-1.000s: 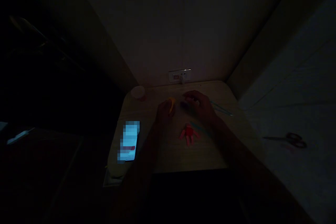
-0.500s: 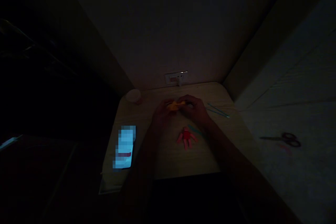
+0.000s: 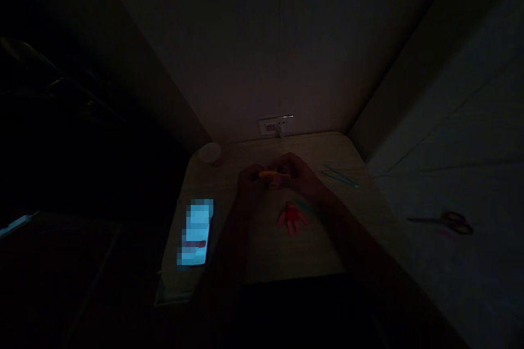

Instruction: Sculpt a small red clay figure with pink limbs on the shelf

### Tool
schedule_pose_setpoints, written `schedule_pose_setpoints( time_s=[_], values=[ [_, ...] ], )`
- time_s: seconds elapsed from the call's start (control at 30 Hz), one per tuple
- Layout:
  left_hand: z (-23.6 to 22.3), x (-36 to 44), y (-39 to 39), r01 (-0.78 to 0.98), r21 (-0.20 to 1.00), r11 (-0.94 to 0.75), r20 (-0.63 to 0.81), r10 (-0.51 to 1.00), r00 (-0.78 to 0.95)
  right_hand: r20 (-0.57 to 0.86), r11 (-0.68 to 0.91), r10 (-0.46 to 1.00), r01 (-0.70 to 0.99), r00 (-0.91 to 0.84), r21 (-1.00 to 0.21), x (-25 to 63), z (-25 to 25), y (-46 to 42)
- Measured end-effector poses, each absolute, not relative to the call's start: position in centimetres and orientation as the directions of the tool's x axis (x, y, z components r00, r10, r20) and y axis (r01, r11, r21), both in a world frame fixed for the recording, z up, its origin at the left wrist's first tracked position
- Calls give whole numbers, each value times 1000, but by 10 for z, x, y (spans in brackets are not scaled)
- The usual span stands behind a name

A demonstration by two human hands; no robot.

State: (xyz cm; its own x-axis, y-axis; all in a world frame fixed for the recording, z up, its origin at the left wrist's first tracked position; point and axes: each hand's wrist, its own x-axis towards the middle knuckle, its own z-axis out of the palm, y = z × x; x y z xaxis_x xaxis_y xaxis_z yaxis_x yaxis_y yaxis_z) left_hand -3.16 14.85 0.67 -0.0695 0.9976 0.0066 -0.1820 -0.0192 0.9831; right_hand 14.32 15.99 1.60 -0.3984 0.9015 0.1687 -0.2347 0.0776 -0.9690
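Observation:
In dim light, my left hand (image 3: 249, 181) and my right hand (image 3: 300, 174) meet over the table, both closed on a small orange piece (image 3: 270, 174) that looks soft, perhaps modelling clay. It stretches as a flat strip between the fingers, with a lump hanging below; its exact kind is too dark to tell. Nearer me lies a small figure (image 3: 291, 214) with a red body and pink arms and legs, flat on the table. Part of a green strip (image 3: 304, 205) shows beside it, partly behind my right forearm.
A lit phone (image 3: 198, 232) lies on the table's left side. Behind it stands a round pale tub (image 3: 210, 152). Two thin blue-green sticks (image 3: 340, 175) lie at the right. Scissors (image 3: 450, 222) rest on the pale surface beyond the table (image 3: 262, 262). A socket (image 3: 275, 126) is on the wall.
The orange piece now appears as a longer, flatter strip between my hands, where it was a bunched shape. Both hands sit slightly lower in view. The figure stays in place.

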Motion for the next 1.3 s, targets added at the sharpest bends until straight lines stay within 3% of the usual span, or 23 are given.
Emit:
schedule_pose_setpoints(
  time_s=[0.2, 0.37, 0.5, 0.63, 0.93, 1.07, 1.3],
  values=[
    [3, -34, 145, -142, 989, 32, -40, 998, -50, 178, 154, 843, -90, -508, -984, 142, 16, 154],
    [0, -32, 147, -215, 977, -2, -14, 997, -71, 312, 365, 863, 63, -397, -929, 143, 18, 155],
    [4, -32, 151, -352, 935, -51, 39, 998, -40, 236, 198, 936, -163, -260, -967, 148, 20, 162],
    [6, -32, 153, -345, 938, -23, 13, 999, -32, 123, -8, 944, -397, -305, -918, 153, 25, 166],
    [1, -32, 156, -321, 947, -15, -7, 998, -68, -85, -277, 926, -509, -369, -815, 164, 26, 168],
    [1, -32, 156, -339, 941, -4, -20, 998, -68, -31, -255, 902, -474, -430, -843, 171, 22, 170],
    [-1, -32, 155, -357, 934, -23, 3, 998, -56, 51, -157, 927, -507, -372, -848, 171, 20, 170]
  ],
)
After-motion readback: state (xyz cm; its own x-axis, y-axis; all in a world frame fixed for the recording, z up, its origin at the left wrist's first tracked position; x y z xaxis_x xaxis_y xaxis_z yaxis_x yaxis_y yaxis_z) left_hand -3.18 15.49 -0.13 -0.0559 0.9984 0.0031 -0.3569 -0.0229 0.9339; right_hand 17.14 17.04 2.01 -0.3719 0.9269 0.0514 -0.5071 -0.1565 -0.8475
